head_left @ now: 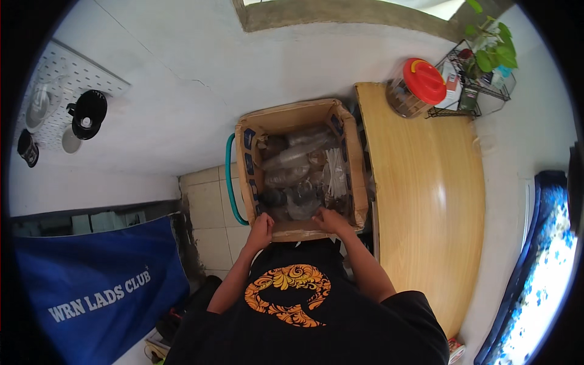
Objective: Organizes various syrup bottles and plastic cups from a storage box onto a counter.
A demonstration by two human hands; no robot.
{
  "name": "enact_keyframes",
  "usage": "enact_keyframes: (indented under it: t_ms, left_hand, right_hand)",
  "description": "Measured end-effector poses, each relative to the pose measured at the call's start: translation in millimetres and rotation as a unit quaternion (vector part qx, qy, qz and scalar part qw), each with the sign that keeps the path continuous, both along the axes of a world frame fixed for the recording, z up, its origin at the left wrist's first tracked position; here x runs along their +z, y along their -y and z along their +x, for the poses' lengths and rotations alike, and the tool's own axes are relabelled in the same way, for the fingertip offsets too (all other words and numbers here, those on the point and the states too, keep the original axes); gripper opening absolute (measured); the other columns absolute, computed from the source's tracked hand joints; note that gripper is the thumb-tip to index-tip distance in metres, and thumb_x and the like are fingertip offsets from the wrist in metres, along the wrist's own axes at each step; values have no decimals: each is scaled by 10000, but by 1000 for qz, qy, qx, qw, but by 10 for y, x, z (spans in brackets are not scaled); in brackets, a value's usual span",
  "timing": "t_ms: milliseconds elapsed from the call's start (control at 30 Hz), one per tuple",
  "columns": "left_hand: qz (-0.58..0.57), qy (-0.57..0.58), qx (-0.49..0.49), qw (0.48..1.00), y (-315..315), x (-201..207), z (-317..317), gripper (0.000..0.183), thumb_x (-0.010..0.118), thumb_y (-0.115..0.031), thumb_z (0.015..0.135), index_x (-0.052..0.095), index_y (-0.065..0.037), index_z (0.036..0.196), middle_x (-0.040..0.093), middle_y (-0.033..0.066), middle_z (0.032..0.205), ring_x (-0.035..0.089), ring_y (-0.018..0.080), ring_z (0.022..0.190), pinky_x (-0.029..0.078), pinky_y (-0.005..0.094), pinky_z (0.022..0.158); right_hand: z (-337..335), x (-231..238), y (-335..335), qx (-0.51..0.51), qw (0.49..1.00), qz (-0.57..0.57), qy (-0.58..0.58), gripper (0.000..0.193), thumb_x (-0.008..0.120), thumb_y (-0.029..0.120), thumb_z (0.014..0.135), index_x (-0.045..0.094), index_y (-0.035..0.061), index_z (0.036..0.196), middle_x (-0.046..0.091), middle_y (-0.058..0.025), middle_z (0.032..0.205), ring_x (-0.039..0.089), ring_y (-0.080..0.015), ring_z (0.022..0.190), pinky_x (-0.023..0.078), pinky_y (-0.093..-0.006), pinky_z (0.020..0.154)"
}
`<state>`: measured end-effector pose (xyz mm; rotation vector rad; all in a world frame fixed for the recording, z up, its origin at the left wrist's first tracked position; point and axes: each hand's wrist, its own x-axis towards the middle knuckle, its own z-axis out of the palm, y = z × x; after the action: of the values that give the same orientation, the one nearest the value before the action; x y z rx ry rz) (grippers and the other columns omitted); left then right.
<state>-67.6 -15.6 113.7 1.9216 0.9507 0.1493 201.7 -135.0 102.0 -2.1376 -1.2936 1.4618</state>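
In front of me stands an open cardboard box [363, 201], with brown walls and dark blue patches inside. It holds several clear plastic bottles [289, 176], a bundle of thin white sticks or tubes [334, 173] and crumpled clear plastic [303, 205]. My left hand [262, 230] is closed at the box's near left corner; what its fingers hold, if anything, is hidden. Over the near rim, my right hand [332, 221] reaches slightly inside. Its fingers are pinched together beside the crumpled plastic, and I cannot make out what is between them.
A teal curved handle [230, 179] runs along the box's left side. To the right is a wooden tabletop [426, 207], bearing a red-lidded jar [420, 85] and a black wire rack [474, 97]. A blue cloth [109, 286] hangs at left, below a white pegboard [73, 79].
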Motion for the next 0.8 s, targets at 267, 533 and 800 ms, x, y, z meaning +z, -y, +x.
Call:
enact_keyframes:
  t_ms: [267,533,800]
  left_hand:
    - [192,-138,15,971,-166,-133,432,403,607,10,803,423,-8,1161,363,254,1360,371,436,1277,350,484,1058]
    - [232,-335,-53,912,-406,-978,459,512,656,-55,803,402,-36,1247,374,237,1370,397,402,1281,463,444,995]
    - [168,-383,-97,903,-575,-1569,453,427,639,-28,814,488,-70,1211,534,199,1154,571,389,1039,549,421,823]
  right_hand:
    - [291,-500,-320,72,996,-26,39,353,606,325,918,609,4,1063,682,-194,1022,643,-374,991,505,-460,853]
    - [-49,-207,-256,7,999,-12,-52,356,606,313,925,579,3,1098,684,-192,1014,650,-359,983,513,-435,847]
    - [-275,131,-55,-36,999,-37,-15,352,589,328,936,577,22,1111,694,-156,1043,653,-330,999,509,-425,863]
